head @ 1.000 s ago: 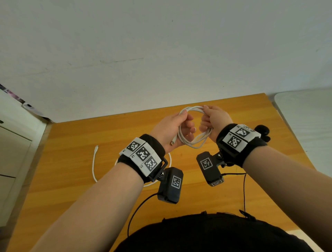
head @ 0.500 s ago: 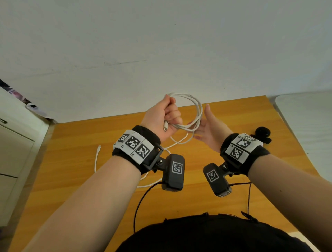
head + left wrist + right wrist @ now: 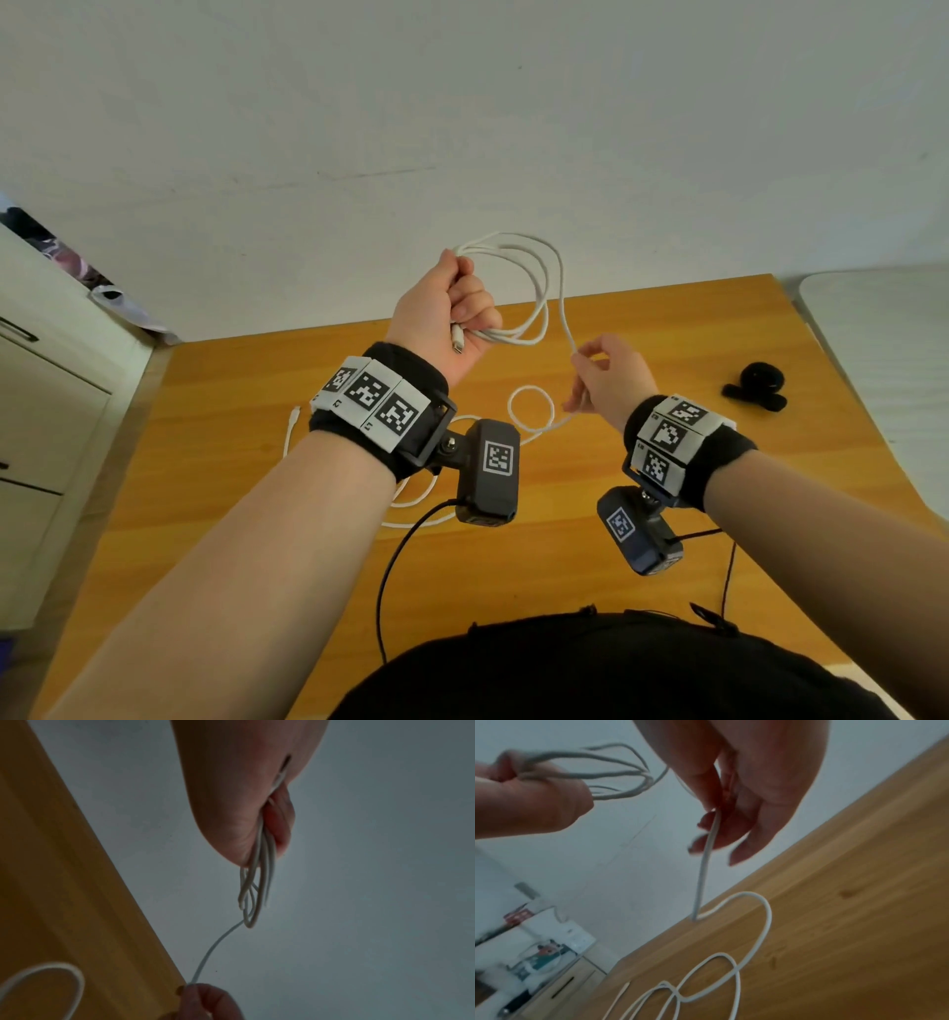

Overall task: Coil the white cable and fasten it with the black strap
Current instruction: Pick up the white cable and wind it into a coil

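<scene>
- Wooden table (image 3: pixel 667 539), orange-brown, directly below both raised forearms; black camera leads hang over its near edge.
- Slack of the white cable (image 3: pixel 531 406) lies on the table in loose loops; its far plug end (image 3: pixel 293 412) rests to the left.
- Right hand (image 3: pixel 608 377) held above the table, thumb and fingers pinching a single run of cable that drops to the loops beneath.
- Left hand (image 3: pixel 445 313) higher up, fist closed round several gathered coils (image 3: pixel 534 288); a connector (image 3: pixel 458 343) sticks out below the fist.
- Black strap (image 3: pixel 757 386) lies on the table, far right, well apart from both hands.
- Pale cabinet (image 3: pixel 46 411) at left of the table; plain white wall (image 3: pixel 462 128) behind.
- White surface (image 3: pixel 883 334) adjoins the table's right edge.
</scene>
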Demonstrator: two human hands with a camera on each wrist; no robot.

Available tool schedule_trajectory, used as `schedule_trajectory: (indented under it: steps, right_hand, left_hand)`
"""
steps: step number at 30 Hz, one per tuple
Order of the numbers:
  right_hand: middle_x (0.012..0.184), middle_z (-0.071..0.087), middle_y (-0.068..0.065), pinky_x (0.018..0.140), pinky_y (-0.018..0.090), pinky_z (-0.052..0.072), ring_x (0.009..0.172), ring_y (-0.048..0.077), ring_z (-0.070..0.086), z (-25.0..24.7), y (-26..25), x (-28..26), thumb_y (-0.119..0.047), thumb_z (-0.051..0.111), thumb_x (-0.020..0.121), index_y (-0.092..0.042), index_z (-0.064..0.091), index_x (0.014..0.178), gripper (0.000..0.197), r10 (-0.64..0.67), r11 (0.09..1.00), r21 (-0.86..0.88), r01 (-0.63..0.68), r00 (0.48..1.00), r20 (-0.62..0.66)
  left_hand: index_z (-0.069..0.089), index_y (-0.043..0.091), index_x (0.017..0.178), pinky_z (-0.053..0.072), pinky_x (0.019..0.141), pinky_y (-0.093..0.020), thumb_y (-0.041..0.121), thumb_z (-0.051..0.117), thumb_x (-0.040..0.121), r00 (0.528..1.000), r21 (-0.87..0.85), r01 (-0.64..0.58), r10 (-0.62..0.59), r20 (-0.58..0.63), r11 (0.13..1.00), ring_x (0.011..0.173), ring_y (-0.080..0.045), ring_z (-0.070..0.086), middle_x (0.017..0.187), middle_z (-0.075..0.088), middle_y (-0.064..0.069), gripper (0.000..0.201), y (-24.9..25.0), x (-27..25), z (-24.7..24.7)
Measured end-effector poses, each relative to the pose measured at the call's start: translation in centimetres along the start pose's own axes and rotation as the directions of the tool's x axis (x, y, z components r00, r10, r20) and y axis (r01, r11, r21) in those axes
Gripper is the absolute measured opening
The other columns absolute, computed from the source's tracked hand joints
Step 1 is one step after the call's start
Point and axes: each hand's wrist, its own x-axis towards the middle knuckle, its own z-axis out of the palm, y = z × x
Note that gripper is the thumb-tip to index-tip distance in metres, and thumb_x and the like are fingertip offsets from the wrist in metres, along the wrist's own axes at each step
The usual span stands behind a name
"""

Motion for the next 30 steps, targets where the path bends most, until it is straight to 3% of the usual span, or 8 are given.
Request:
schedule_trajectory:
  steps: [4,6,10,13,16,18,24,30]
  right_hand:
    - [0.080,0.055,0.007,0.047,0.024,0.040,0.056,0.014,0.049,-0.3,-1.0,-0.3,-0.021,0.046,0.096,-0.012,0.056,0.103,0.015,-0.118,0.929,-0.358,0.097,0.992,-0.036]
    - [0.085,0.058,0.007,0.051,0.025,0.040,0.060,0.015,0.049,-0.2,-1.6,-0.6,-0.020,0.046,0.096,-0.010,0.061,0.104,0.020,-0.165,0.828,-0.533,0.172,0.984,0.062]
    - [0.110,0.068,0.010,0.082,0.033,0.053,0.096,0.026,0.064,0.6,-3.1,-1.1,-0.011,0.040,0.096,-0.009,0.064,0.113,0.030,-0.071,0.526,-0.798,0.293,0.951,0.302]
    - [0.112,0.063,0.006,0.074,0.032,0.053,0.091,0.025,0.062,1.2,-3.7,-1.4,-0.001,0.040,0.092,-0.021,0.059,0.125,0.043,-0.039,0.427,-0.840,0.336,0.934,0.354]
    - [0.099,0.041,0.004,0.066,0.028,0.042,0.075,0.023,0.049,1.2,-3.9,-2.0,0.010,0.039,0.088,-0.026,0.051,0.134,0.059,-0.094,0.413,-0.820,0.395,0.914,0.394]
    - [0.096,0.033,0.004,0.066,0.026,0.037,0.069,0.021,0.042,1.1,-4.1,-2.5,0.010,0.040,0.089,-0.023,0.048,0.136,0.057,-0.161,0.399,-0.807,0.436,0.900,0.406]
    - [0.111,0.056,0.003,0.077,0.026,0.041,0.099,0.022,0.055,0.6,-4.9,-2.9,-0.006,0.046,0.093,-0.021,0.063,0.121,0.036,-0.362,0.409,-0.723,0.557,0.826,0.432]
    - [0.083,0.066,0.000,0.078,0.030,0.053,0.081,0.016,0.062,-0.1,-4.6,-3.3,-0.011,0.067,0.079,-0.009,0.064,0.082,0.004,-0.474,0.730,-0.461,0.504,0.860,0.189]
  left_hand:
    - [0.044,0.015,0.072,0.026,0.038,-0.019,0.031,0.037,0.100,0.997,0.119,-0.065,0.069,-0.026,0.991,0.034,-0.006,0.027,0.043,0.030,0.008,0.034,-0.3,0.0,-0.1]
    - [0.044,0.015,0.073,0.025,0.039,-0.019,0.031,0.036,0.101,0.996,0.169,-0.085,0.089,-0.015,0.982,0.034,-0.006,0.026,0.043,0.030,0.008,0.033,-0.6,0.2,0.0]
    - [0.045,0.015,0.074,0.024,0.039,-0.018,0.028,0.035,0.101,0.992,0.304,-0.129,0.128,0.024,0.944,0.035,-0.005,0.027,0.042,0.032,0.009,0.032,-1.1,0.3,0.1]
    - [0.044,0.013,0.075,0.022,0.044,-0.022,0.020,0.032,0.101,0.986,0.410,-0.164,0.160,0.043,0.897,0.035,-0.006,0.028,0.043,0.035,0.008,0.029,-1.6,0.3,0.4]
    - [0.042,0.012,0.078,0.021,0.047,-0.025,0.013,0.029,0.098,0.982,0.506,-0.188,0.179,0.066,0.842,0.037,-0.009,0.029,0.047,0.037,0.004,0.024,-2.2,0.4,0.5]
    - [0.042,0.012,0.082,0.025,0.047,-0.026,0.012,0.029,0.098,0.967,0.635,-0.247,0.226,0.117,0.732,0.042,-0.011,0.031,0.055,0.040,0.000,0.021,-2.6,0.3,0.2]
    - [0.044,0.012,0.091,0.049,0.066,-0.026,0.019,0.031,0.102,0.918,0.874,-0.363,0.283,0.276,0.323,0.067,-0.012,0.052,0.077,0.054,0.000,0.018,-3.4,0.2,-0.5]
    - [0.039,0.012,0.095,0.056,0.081,-0.042,0.023,0.034,0.101,0.913,0.911,-0.362,0.271,0.304,0.199,0.090,-0.020,0.062,0.091,0.057,-0.003,0.013,-3.9,0.9,-1.3]
